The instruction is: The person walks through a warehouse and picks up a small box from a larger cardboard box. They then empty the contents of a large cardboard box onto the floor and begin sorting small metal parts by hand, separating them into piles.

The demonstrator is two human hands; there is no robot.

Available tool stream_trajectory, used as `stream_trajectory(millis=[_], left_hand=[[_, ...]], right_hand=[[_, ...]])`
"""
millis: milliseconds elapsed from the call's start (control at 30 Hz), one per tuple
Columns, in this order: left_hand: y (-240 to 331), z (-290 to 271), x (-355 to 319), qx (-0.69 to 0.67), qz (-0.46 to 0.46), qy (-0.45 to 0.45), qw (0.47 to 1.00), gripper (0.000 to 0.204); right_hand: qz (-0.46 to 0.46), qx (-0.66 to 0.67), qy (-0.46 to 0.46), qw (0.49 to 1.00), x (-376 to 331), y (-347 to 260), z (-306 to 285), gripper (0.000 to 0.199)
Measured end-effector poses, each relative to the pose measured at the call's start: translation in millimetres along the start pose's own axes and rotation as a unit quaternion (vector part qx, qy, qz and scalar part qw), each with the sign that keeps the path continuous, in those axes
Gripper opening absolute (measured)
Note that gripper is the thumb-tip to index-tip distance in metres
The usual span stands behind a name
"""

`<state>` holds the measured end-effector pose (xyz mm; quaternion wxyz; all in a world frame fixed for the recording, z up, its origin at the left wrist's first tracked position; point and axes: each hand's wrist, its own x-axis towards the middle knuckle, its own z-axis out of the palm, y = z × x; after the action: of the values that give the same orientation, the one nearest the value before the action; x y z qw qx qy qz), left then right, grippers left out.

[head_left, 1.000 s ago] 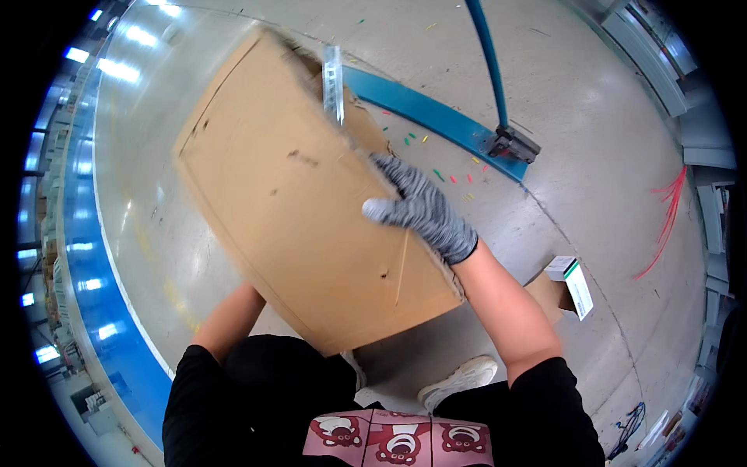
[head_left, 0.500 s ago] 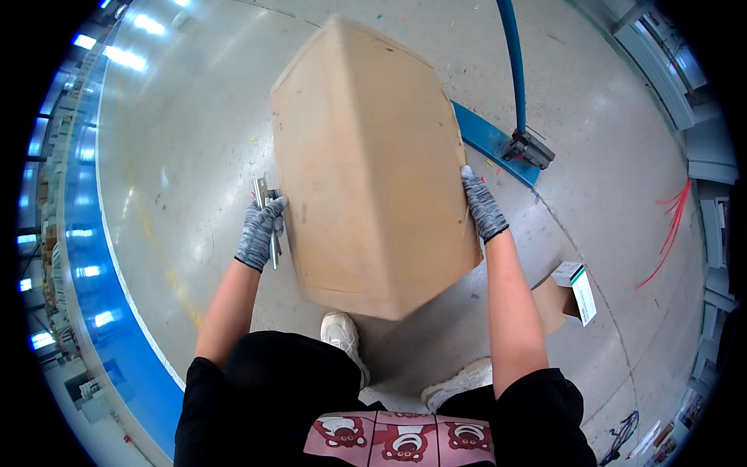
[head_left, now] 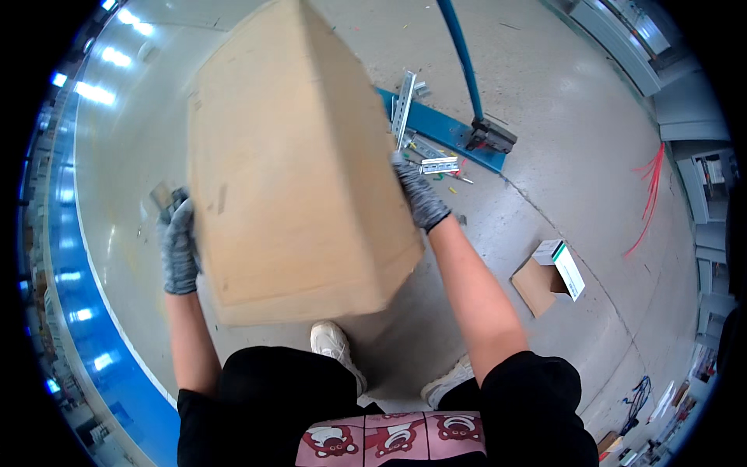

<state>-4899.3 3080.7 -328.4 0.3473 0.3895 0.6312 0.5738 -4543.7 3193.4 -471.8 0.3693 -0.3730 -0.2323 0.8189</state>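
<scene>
A large brown cardboard box [head_left: 264,171] is held up in front of me, tilted, with an edge running down its middle. My left hand [head_left: 180,247], in a grey knit glove, presses against its left side. The same hand also grips a metal piece [head_left: 162,196], smeared by motion. On the right side of the box, my gloved right hand [head_left: 421,192] holds its edge, with the fingertips partly hidden. Just beyond that hand, silver slotted metal rails [head_left: 403,109] and small scraps lie on the floor.
A blue metal base [head_left: 443,131] with a dark clamp-like block [head_left: 492,135] and a curved blue pole [head_left: 463,58] stands at the far right. A small opened carton [head_left: 534,285] sits on the floor to the right. Red strips [head_left: 652,198] lie farther right.
The box has moved to the left and turned somewhat, both hands moving with it. Metal rails and scraps beside the blue base, hidden behind the box before, now show.
</scene>
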Motion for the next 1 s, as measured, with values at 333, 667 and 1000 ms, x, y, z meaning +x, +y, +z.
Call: stream_trajectory(millis=[333, 667, 1000], left_hand=[[-72.2, -279.6, -19.3, -0.001, -0.087, 0.401, 0.912, 0.049], [69.0, -31.6, -8.4, -0.115, -0.017, 0.041, 0.992, 0.043], [-44.8, -0.8, 32.8, 0.355, 0.071, 0.042, 0.931, 0.081]], right_hand=[[-0.271, -0.42, -0.123, 0.857, -20.7, -26.0, 249.6, 0.042], [-0.266, -0.447, -0.272, 0.81, -15.9, 112.6, 250.5, 0.039], [-0.201, -0.468, -0.053, 0.859, -42.0, 40.6, 27.7, 0.016]])
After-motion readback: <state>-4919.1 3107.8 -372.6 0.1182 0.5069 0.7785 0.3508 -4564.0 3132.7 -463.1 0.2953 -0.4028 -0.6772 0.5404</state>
